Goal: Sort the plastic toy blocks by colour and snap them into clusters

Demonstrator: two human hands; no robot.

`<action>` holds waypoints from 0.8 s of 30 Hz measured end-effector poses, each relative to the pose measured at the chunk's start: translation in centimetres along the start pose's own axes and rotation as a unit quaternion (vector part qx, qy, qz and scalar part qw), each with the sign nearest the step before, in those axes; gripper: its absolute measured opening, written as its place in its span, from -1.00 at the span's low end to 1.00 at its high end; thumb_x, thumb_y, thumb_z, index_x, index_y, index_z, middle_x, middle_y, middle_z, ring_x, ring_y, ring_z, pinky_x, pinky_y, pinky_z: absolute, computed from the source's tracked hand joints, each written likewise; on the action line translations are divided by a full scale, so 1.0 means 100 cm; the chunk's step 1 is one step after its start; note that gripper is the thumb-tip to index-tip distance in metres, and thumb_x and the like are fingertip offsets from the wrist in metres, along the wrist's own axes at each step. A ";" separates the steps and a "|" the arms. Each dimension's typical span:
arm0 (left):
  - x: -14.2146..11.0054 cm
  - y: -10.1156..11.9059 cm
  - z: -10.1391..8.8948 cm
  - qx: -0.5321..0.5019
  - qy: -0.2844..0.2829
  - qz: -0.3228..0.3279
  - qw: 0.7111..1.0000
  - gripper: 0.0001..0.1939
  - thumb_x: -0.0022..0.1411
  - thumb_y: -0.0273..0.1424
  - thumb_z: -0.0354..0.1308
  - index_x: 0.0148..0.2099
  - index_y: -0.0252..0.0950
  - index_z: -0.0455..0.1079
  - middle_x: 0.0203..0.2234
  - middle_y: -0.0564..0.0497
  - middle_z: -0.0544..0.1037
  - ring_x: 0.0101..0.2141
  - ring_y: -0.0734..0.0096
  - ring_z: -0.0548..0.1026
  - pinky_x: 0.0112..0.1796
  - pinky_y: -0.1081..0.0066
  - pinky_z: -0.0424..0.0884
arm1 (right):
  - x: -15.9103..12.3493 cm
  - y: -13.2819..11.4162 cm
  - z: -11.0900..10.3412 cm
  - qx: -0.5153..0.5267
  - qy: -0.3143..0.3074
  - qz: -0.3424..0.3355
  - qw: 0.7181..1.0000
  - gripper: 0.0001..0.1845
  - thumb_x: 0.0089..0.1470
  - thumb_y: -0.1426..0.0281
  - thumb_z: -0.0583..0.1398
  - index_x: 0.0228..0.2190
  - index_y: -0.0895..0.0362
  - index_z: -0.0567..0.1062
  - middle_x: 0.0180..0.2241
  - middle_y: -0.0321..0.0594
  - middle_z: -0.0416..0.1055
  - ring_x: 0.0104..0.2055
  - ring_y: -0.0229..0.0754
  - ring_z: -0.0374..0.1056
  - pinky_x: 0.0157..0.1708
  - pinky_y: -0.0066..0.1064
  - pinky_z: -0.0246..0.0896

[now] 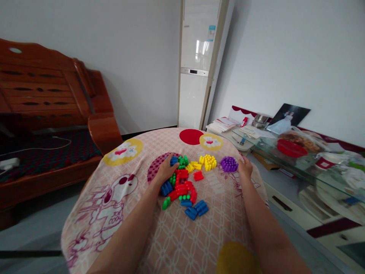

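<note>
My left hand (165, 168) reaches over the left side of a mixed pile of plastic toy blocks, fingers stretched out and apart beside blue blocks (173, 161) and green blocks (183, 161). Whether it touches them I cannot tell. My right hand (245, 167) rests open at the right edge of a tight purple cluster of blocks (229, 164). Left of the purple cluster sits a bunch of yellow blocks (210, 162). Red blocks (184, 188) lie in the middle of the pile, and several blue blocks (196, 209) lie nearest me.
A patterned cloth (228, 213) covers the round table. To the right stands a glass-topped cabinet (270, 156) with papers, a red bowl (292, 148) and a paper cup (325, 161). A wooden bench (42, 87) is at left; a tall white air conditioner (194, 95) stands behind.
</note>
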State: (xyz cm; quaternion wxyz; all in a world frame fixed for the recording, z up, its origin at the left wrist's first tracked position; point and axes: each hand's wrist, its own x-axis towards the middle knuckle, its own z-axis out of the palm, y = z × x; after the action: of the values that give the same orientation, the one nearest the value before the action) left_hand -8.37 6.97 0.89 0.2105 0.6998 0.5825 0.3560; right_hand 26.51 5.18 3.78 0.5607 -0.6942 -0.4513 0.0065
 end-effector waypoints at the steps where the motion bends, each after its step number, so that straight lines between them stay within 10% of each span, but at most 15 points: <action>1: 0.002 0.006 0.003 -0.009 -0.027 0.018 0.999 -0.35 0.21 -0.31 0.13 0.33 -0.32 0.15 0.24 -0.22 0.33 0.21 0.08 0.32 0.21 0.10 0.22 | 0.000 0.003 0.005 0.000 -0.011 0.005 1.000 -0.64 0.25 0.23 0.16 0.03 0.11 0.41 0.07 -0.11 0.35 -0.01 -0.11 0.37 -0.04 -0.15 0.38; 8: -0.005 0.032 0.016 -0.133 -0.163 0.121 0.970 -0.32 0.24 -0.29 0.09 0.37 -0.24 0.07 0.23 -0.19 0.33 0.15 0.19 0.40 0.08 0.18 0.39 | -0.013 0.004 0.061 0.108 -0.148 0.089 0.979 -0.58 -0.07 0.31 0.32 -0.13 0.20 0.55 -0.26 -0.13 0.57 -0.21 -0.09 0.48 -0.14 -0.22 0.40; 19: 0.008 -0.016 -0.023 -0.039 -0.040 0.021 0.998 -0.51 0.30 -0.28 -0.05 0.21 -0.28 0.34 0.14 -0.09 0.46 0.14 0.21 0.39 0.17 0.18 0.27 | -0.079 -0.091 0.126 0.305 -0.482 0.003 0.822 -0.58 -0.16 0.26 0.37 -0.17 0.04 0.61 -0.17 -0.23 0.59 -0.07 -0.07 0.49 0.02 -0.14 0.35; 24: 0.000 -0.019 -0.041 -0.092 -0.011 -0.013 0.996 -0.43 0.35 -0.10 -0.19 0.19 -0.28 0.37 0.15 -0.06 0.46 0.15 0.24 0.38 0.18 0.25 0.24 | -0.111 -0.129 0.124 0.350 -0.565 -0.063 0.744 -0.52 -0.04 0.21 0.30 -0.03 0.00 0.56 0.00 -0.24 0.51 -0.05 -0.06 0.46 -0.10 -0.18 0.44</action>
State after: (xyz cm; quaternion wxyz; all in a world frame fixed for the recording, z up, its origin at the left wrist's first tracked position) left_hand -12.66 6.94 2.21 0.2848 0.6737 0.5537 0.3979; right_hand 5.59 7.24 3.77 0.4058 -0.2882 -0.6945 0.5195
